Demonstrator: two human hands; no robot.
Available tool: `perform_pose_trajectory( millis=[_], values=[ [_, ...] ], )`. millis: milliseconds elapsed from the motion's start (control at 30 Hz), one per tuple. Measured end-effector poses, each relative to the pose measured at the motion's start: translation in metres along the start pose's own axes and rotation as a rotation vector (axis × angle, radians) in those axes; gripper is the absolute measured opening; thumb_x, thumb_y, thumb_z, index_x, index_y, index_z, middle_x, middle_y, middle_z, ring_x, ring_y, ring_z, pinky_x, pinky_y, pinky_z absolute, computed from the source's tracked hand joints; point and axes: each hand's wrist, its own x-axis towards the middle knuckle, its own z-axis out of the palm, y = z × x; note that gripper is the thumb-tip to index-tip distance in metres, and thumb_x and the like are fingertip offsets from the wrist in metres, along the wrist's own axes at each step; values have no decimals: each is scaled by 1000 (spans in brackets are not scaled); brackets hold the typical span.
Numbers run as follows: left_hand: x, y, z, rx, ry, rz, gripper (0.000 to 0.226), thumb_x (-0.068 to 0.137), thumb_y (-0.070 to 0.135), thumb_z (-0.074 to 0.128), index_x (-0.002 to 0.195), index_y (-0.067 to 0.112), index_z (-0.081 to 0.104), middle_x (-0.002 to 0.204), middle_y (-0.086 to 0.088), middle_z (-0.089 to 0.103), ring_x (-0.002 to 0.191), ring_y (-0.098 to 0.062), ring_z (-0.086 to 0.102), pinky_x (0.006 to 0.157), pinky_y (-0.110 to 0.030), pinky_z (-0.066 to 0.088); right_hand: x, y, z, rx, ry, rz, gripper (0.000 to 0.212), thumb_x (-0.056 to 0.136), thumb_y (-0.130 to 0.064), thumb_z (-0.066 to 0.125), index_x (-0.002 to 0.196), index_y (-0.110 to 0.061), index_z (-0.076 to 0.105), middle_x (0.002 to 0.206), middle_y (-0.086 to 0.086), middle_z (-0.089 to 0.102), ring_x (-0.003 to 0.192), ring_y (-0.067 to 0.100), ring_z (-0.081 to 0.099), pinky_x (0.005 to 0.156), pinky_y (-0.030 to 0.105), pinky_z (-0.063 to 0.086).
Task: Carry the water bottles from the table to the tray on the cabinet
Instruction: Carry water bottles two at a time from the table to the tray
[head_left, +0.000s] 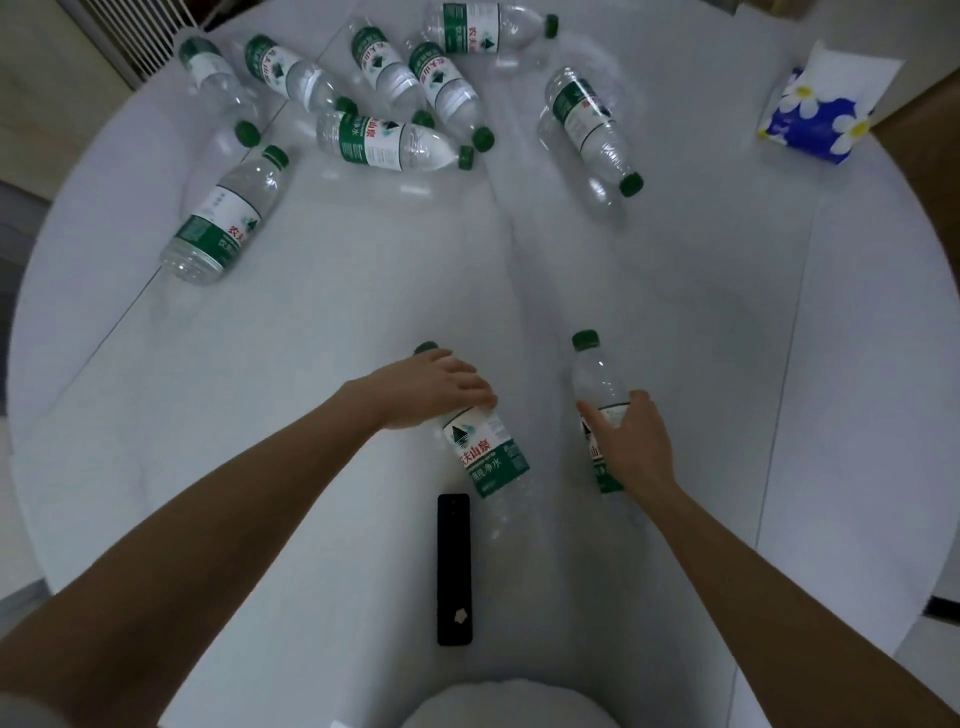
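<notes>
Hands first: we see the left hand (434, 387) laid over the upper part of one water bottle (488, 452), fingers (470, 387) curled round it, and the right hand (631, 441) gripping a second bottle (597, 384) at its label. Both bottles lie on the white surface (337, 312). Eight more bottles (387, 140) lie scattered at the far side. A black remote (454, 569) rests near us, a tissue pack (815, 114) far right.

You read red "农夫山泉" on white-green label of near-left bottle (485, 452), white "饮用纯净水" partly legible beneath. Same red brand shows on far-centre bottle (384, 141) and partly on near-right bottle (597, 415). Fine print too small.
</notes>
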Motion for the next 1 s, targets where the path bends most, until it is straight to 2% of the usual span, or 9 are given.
perform_pose_trajectory(
  millis=[100,167,233,300,400,533,700,867,1000],
  values=[
    [9,7,-4,125,9,26,66,92,16,60,150,27,30,159,2,26,148,-23,20,119,-43,13,-5,3,-1,24,-10,28,67,82,-57,64,122,-6,46,113,13,54,103,32,56,86,47,50],
    [6,11,-3,46,99,-120,74,91,4,57,153,24,23,162,-1,14,149,-24,12,120,-41,9,-6,2,-2,43,-27,36,67,82,-55,64,124,-6,46,115,13,53,106,32,54,87,47,50],
    [1,22,2,-398,407,-461,77,88,-4,56,153,17,21,161,-7,15,148,-27,16,119,-37,13,-7,0,-3,82,-31,46,69,83,-53,65,130,-7,43,121,13,51,111,32,52,91,47,48],
    [1,42,7,-1022,663,-903,70,92,10,59,151,11,23,156,-13,24,141,-28,29,113,-34,25,-9,-2,-5,83,-11,55,77,82,-54,65,138,-10,36,129,13,48,118,32,50,94,47,47],
    [22,71,10,-1703,504,-1196,80,88,41,65,147,6,23,140,-12,41,123,-32,49,96,-43,49,-10,-2,-7,-7,27,57,86,78,-58,67,142,-14,30,133,11,46,120,31,49,93,45,45],
    [66,103,11,-1703,441,-1214,78,79,48,72,135,7,37,124,-9,54,105,-27,58,82,-37,53,-11,4,5,-112,39,35,76,76,-57,68,130,-12,39,121,11,53,109,31,54,85,44,50],
    [89,118,17,-1438,465,-1206,75,77,51,71,132,12,40,125,-10,55,109,-31,60,93,-45,52,-2,12,-8,126,-21,56,65,78,-52,70,122,-12,43,105,6,58,86,23,58,72,35,51],
    [58,121,5,-1845,519,-976,46,84,25,72,122,15,49,115,-8,64,89,-19,66,70,-32,56,-14,30,-33,611,-162,229,47,86,-40,68,117,-10,51,104,12,65,82,23,65,70,34,56],
    [18,143,-9,-1994,447,-774,30,90,23,64,118,23,56,116,-12,68,100,-28,68,85,-43,56,-57,49,-49,840,-259,283,32,87,-39,66,109,-16,60,96,14,71,75,26,69,72,38,59]
  ],
)
